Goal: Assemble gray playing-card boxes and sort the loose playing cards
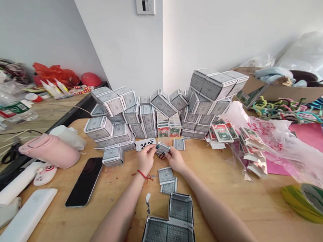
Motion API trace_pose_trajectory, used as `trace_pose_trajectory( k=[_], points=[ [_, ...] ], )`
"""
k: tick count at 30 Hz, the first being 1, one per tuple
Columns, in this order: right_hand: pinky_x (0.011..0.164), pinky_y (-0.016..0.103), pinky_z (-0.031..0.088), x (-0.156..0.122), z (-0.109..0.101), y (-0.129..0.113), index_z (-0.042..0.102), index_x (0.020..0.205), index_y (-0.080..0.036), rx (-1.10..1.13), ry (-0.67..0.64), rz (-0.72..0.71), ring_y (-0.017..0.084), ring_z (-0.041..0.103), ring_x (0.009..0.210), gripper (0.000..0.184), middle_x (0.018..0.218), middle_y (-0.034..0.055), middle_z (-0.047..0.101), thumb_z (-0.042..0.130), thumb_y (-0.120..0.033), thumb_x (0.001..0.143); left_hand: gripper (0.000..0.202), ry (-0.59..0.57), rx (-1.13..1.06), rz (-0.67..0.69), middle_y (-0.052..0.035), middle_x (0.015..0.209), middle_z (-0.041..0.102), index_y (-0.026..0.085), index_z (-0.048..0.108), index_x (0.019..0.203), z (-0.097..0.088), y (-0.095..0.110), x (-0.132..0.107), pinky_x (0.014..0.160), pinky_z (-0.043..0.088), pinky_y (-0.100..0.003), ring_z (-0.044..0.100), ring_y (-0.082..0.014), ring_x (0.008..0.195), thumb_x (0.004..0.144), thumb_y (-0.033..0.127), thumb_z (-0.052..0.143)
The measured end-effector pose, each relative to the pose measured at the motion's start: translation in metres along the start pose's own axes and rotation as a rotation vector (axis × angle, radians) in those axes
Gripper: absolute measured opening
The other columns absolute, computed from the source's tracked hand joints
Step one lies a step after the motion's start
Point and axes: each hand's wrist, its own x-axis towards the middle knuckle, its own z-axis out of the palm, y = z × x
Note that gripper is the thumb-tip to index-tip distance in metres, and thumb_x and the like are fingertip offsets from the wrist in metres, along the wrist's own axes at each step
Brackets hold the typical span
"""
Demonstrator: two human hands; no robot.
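Both of my hands meet at the middle of the wooden table (pixel 237 204). My left hand (pixel 146 157) and my right hand (pixel 175 158) pinch a small folded playing card piece (pixel 162 148) between them, fingers closed on it. Just behind lies a face-up club card (pixel 145 143). Two flat patterned cards (pixel 167 179) lie between my forearms. An open box shape made of cards (pixel 170 230) sits near me. A big pile of grey patterned card cubes (pixel 161 113) stands beyond my hands.
A black phone (pixel 84 181), a pink bottle (pixel 50 149) and white devices (pixel 22 220) lie left. Packs of cards in plastic (pixel 242 141), a cardboard box (pixel 279 86), pipe cleaners (pixel 286 109) and a yellow-green tape roll (pixel 314 203) are right.
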Motion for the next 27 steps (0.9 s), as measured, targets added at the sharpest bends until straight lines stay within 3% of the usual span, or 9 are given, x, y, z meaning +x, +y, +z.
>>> trace_pose_trajectory(
  k=[6,11,15,22,27],
  points=[
    [0.061,0.032,0.048,-0.001,0.000,-0.001,0.050,0.087,-0.020,-0.001,-0.029,0.021,0.017,0.059,0.063,0.013,0.072,0.0023,0.061,0.045,-0.023,0.075,0.019,-0.051,0.026,0.045,-0.0062,0.087,0.065,0.016,0.063,0.080,-0.002,0.000,0.001,0.073,0.046,-0.029,0.059,-0.0176,0.082,0.073,0.030,0.054],
    [0.057,0.031,0.049,-0.005,0.001,-0.009,0.044,0.095,-0.022,0.003,-0.043,-0.033,0.017,0.058,0.059,0.019,0.069,0.0005,0.059,0.044,-0.021,0.076,0.017,-0.096,0.003,0.029,-0.0038,0.079,0.064,0.016,0.060,0.079,-0.001,0.002,0.001,0.065,0.047,-0.027,0.059,-0.0157,0.072,0.073,0.030,0.053],
    [0.053,0.029,0.049,-0.007,0.003,-0.014,0.036,0.103,-0.024,0.030,-0.047,-0.051,0.015,0.058,0.055,0.027,0.070,-0.0005,0.059,0.044,-0.023,0.077,0.017,-0.109,-0.074,-0.025,-0.0027,0.076,0.063,0.016,0.060,0.078,0.001,0.004,0.000,0.060,0.047,-0.026,0.058,-0.0142,0.064,0.071,0.031,0.055],
    [0.050,0.027,0.048,-0.005,0.001,-0.013,0.033,0.096,-0.024,0.152,-0.149,-0.009,0.013,0.059,0.052,0.022,0.078,0.0010,0.061,0.046,-0.030,0.079,0.021,-0.060,-0.314,-0.176,-0.0010,0.069,0.061,0.014,0.060,0.076,0.002,0.002,0.002,0.057,0.044,-0.023,0.055,-0.0120,0.062,0.062,0.029,0.065],
    [0.048,0.026,0.046,-0.004,-0.001,-0.014,0.034,0.092,-0.023,0.198,-0.190,-0.002,0.012,0.059,0.051,0.022,0.075,0.0002,0.061,0.047,-0.034,0.079,0.033,-0.183,-0.401,-0.222,-0.0048,0.080,0.065,0.015,0.063,0.091,0.000,0.004,0.004,0.066,0.043,-0.026,0.057,-0.0150,0.072,0.062,0.029,0.065]
  ],
)
